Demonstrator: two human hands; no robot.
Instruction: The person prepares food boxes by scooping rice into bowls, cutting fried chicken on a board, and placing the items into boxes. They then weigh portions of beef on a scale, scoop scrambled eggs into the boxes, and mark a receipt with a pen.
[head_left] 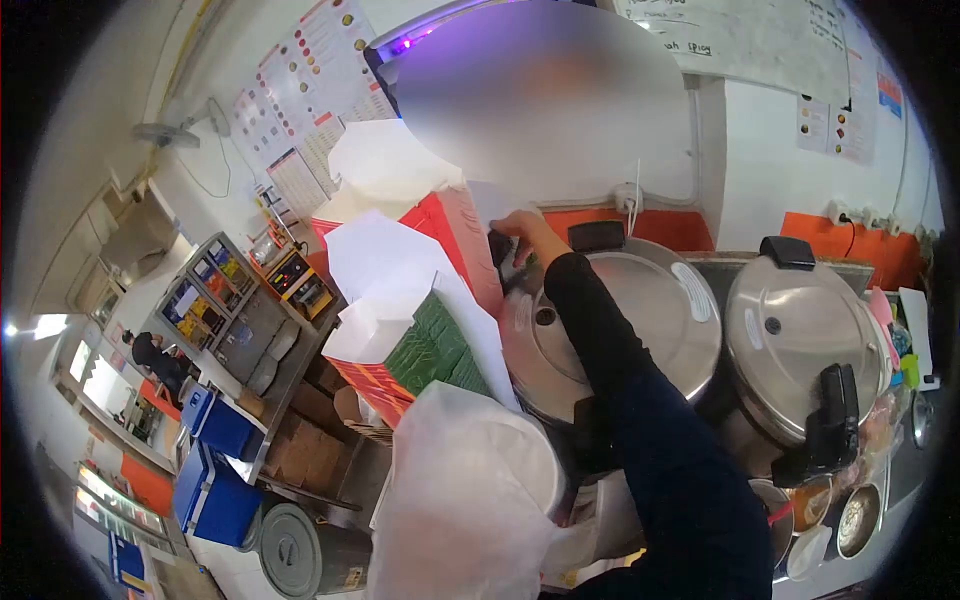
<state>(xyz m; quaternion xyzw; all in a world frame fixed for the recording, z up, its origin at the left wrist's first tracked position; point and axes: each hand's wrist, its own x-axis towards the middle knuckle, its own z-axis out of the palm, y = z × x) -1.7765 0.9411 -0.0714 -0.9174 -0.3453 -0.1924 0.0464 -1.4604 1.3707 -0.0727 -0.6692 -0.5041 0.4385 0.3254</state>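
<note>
My right hand [528,232] reaches forward past a large steel pot [660,300] with a lid and black handles; the dark-sleeved arm crosses over the lid. Its fingers are curled down around a small dark object [500,246] at the pot's far left side, whose kind I cannot make out. Just left of the hand stand stacked paper boxes, a red and white one [455,235] and a green and red one [435,345], with their white flaps up. My left hand is out of view. A translucent white plastic bag [450,500] fills the lower middle.
A second lidded steel pot [795,340] stands to the right, with several bowls and cups [858,520] below it. Blue cool boxes [212,500] and a grey lidded bin [305,550] are on the floor at left. Far left, a person [158,360] is in the background.
</note>
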